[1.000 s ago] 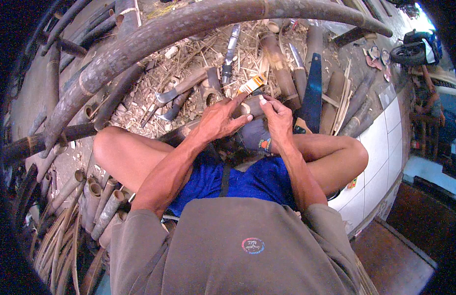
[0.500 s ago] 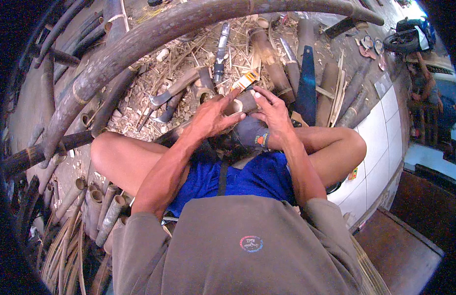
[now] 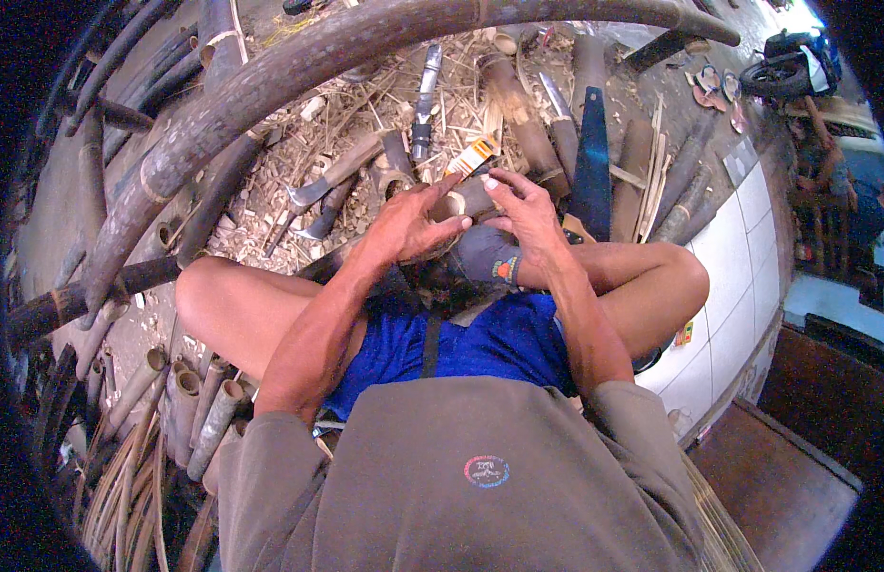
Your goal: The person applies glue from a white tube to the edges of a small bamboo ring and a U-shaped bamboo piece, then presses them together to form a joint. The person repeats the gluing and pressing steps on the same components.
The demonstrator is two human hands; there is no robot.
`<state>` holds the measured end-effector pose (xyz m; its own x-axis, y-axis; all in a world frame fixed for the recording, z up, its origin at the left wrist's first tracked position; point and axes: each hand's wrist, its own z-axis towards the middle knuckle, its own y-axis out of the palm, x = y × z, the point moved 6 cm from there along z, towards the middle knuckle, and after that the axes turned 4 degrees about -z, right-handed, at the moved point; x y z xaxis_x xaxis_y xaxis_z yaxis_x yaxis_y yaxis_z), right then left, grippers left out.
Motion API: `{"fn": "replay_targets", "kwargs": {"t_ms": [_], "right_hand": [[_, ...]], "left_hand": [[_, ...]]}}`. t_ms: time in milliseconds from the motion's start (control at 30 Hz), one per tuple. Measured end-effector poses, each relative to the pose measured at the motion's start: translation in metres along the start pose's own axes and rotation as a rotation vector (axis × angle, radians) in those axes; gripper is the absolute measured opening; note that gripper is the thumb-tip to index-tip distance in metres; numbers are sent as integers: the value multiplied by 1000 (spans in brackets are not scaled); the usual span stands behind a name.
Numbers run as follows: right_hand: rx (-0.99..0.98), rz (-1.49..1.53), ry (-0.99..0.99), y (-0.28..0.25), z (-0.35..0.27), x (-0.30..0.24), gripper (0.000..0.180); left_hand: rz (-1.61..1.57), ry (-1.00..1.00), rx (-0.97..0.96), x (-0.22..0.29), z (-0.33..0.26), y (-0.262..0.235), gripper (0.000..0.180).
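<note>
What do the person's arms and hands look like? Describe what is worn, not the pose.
Both forearms are bare from the elbow down. The left hand and right hand wear no gloves, rings or watch that I can see. Grey-brown short sleeves cover the upper arms.

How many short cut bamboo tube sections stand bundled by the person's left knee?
4 pale hollow bamboo tubes show open ends: one, two side by side, one nearest the leg. More may hide beneath.

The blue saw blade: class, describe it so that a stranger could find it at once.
Start at the white tiled wall on the right, then look left across the littered ground. The blue saw blade lies flat just beyond the right hand. Among brown bamboo pieces it alone is blue.
</note>
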<state>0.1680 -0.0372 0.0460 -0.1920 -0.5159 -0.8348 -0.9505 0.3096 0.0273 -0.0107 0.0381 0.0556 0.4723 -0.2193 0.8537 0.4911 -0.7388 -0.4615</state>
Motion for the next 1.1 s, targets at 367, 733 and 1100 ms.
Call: {"fn": "replay_targets", "kwargs": {"t_ms": [367, 733, 1100], "right_hand": [[48, -106, -99, 5, -1, -11, 55], [-135, -406, -324, 6, -1, -21, 63], [-126, -504, -421, 8, -6, -24, 67]], "left_hand": [[-140, -346, -143, -21, 19, -14, 97], [-49, -84, 107, -6, -4, -12, 91], [-25, -49, 95, -7, -2, -14, 93]]}}
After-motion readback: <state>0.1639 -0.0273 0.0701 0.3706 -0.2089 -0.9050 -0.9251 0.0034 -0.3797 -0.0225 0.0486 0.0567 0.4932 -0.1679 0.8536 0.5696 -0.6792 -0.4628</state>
